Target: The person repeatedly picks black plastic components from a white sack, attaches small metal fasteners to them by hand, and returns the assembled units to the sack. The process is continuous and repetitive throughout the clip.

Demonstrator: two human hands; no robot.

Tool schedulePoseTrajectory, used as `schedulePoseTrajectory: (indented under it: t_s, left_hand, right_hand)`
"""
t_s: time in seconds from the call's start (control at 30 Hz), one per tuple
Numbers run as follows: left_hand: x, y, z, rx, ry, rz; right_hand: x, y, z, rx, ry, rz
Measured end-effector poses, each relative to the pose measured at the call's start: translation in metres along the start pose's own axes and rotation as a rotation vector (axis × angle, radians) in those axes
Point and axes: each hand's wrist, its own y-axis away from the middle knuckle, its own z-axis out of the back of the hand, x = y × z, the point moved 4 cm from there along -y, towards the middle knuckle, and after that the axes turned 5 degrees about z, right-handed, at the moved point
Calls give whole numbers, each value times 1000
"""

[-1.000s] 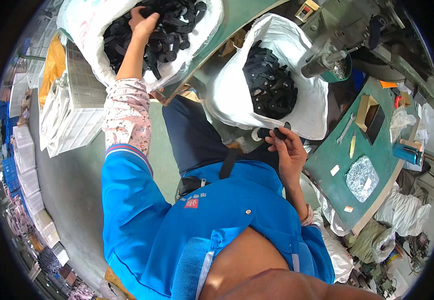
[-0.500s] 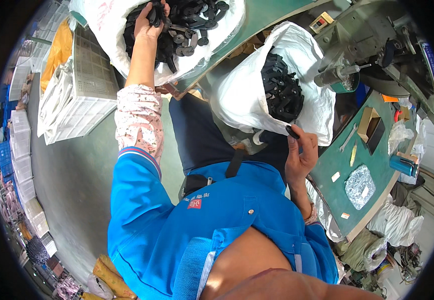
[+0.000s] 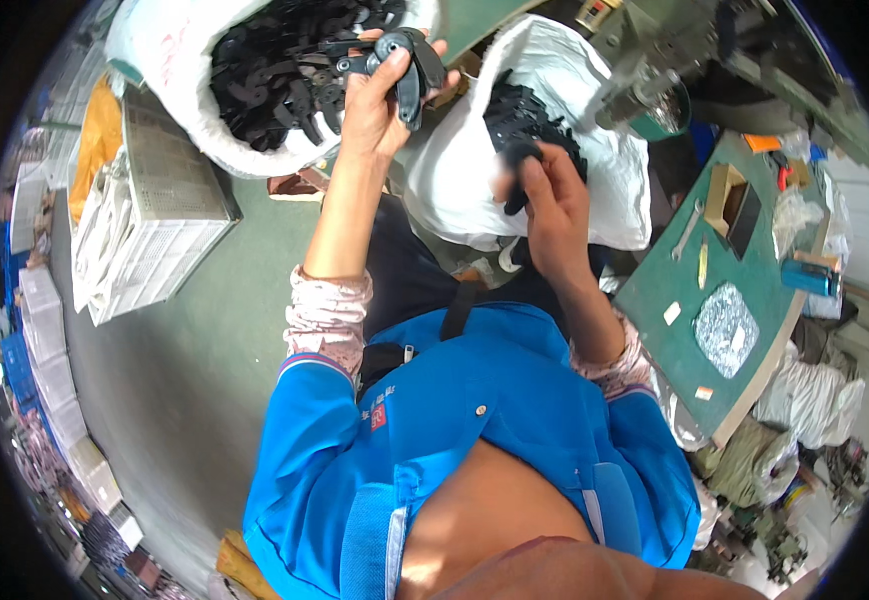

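Note:
My left hand (image 3: 380,115) is closed on several curved black plastic parts (image 3: 410,75), some with round ends, held up at the right rim of a large white sack (image 3: 180,100). Loose black parts (image 3: 265,75) of a like kind fill that sack. In front of a second white sack (image 3: 445,195), my right hand (image 3: 558,205) pinches one black part (image 3: 522,165) between thumb and fingers; its outline is partly smeared by motion. More black pieces (image 3: 525,115) lie heaped inside this second sack, partly hidden behind my right hand.
A white perforated crate (image 3: 170,220) with white bags in it stands at the left. Grey-green machinery (image 3: 695,50) reaches in at the upper right. The green table (image 3: 655,275) at the right bears a wrench (image 3: 690,232), an open cardboard box (image 3: 727,200) and a clear plastic-wrapped bundle (image 3: 726,330).
My left hand has come out of the large sack, moving right with several black parts. My right hand has risen and moved left, still holding a black part. The view has shifted slightly.

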Motion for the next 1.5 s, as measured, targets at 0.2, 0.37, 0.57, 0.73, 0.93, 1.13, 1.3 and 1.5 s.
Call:
schedulePoseTrajectory:
  t_s: [0.2,0.37,0.57,0.73,0.93,1.13,1.3,1.5]
  left_hand:
    - [43,26,-42,234,-92,220]
    - [64,38,-65,317,-148,372]
    - [82,42,-71,373,200,503]
    - [92,50,-78,324,406,581]
    - [107,58,-83,253,503,698]
    - [107,63,-90,190,388,736]
    - [109,55,-82,236,89,738]
    - [95,43,-78,220,2,520]
  right_hand:
    - [36,-16,38,79,53,49]
    - [61,-18,63,156,206,93]
    - [89,-6,75,275,514,387]
    - [103,-1,74,425,779,680]
    - [98,9,55,547,802,721]
    - [94,11,61,547,890,726]
    - [102,13,65,463,936,793]
    - [103,6,94,224,654,132]
